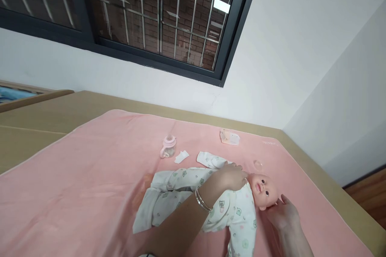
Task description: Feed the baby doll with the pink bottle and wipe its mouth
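A baby doll [263, 186] lies on its back across the pink blanket, its head to the right and its feet to the left. It wears a white long-sleeved outfit [241, 204] with small green and pink prints. My left hand [231, 176], a silver bangle on its wrist, rests on the doll's upper chest near the collar, its fingers curled over the far shoulder. My right hand [282, 212] cups the back of the doll's head with the thumb raised beside it; the other fingers are partly hidden beneath the head.
On the pink blanket [99, 160] stand a pink-lidded baby bottle [169, 146] with a handle, a white folded piece [181, 156], a small patterned packet [229, 137] and a small clear item [258, 164]. Wooden edging [256, 127] borders the wall below a barred window [157, 12].
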`<act>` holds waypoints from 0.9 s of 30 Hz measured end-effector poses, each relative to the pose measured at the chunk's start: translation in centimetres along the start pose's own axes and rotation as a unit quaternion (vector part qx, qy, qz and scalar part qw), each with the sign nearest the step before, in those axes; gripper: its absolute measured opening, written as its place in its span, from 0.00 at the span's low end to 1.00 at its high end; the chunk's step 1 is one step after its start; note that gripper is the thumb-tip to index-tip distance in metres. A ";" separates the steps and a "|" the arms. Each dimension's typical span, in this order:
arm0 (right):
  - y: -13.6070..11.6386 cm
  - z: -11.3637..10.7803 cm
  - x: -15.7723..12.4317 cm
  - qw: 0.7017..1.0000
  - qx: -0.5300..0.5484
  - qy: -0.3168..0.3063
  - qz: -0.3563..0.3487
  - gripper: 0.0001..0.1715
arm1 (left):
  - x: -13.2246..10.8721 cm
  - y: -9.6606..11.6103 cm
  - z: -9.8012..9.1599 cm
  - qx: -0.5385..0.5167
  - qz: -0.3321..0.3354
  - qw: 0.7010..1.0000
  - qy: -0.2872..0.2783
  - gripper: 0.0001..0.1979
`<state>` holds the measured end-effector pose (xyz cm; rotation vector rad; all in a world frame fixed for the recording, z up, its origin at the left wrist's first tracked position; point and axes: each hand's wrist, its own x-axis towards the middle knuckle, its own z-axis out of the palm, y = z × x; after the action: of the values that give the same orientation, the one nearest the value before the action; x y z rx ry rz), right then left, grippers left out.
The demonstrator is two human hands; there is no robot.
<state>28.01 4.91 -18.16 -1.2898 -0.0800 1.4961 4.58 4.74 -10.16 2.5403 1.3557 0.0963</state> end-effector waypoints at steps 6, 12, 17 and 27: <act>-1.7 0.0 -1.0 0.999 0.016 0.028 -0.015 0.27 | -0.3 0.1 -0.2 -0.003 -0.006 1.000 -0.013 0.17; -4.3 0.8 -1.3 0.998 0.010 0.025 -0.059 0.30 | -0.7 0.3 -0.6 -0.008 -0.014 1.000 -0.024 0.18; -7.6 3.9 0.1 0.977 -0.177 0.020 -0.114 0.36 | -1.7 0.9 -1.1 -0.008 -0.015 0.999 -0.040 0.19; -9.8 10.4 5.4 0.592 -0.763 -0.042 -0.256 0.48 | -3.2 1.4 -1.8 -0.004 -0.026 0.998 -0.051 0.19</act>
<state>28.02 18.48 -11.16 -2.1279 -1.9999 0.6933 3.54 1.70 -7.85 2.4657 1.3781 -0.0375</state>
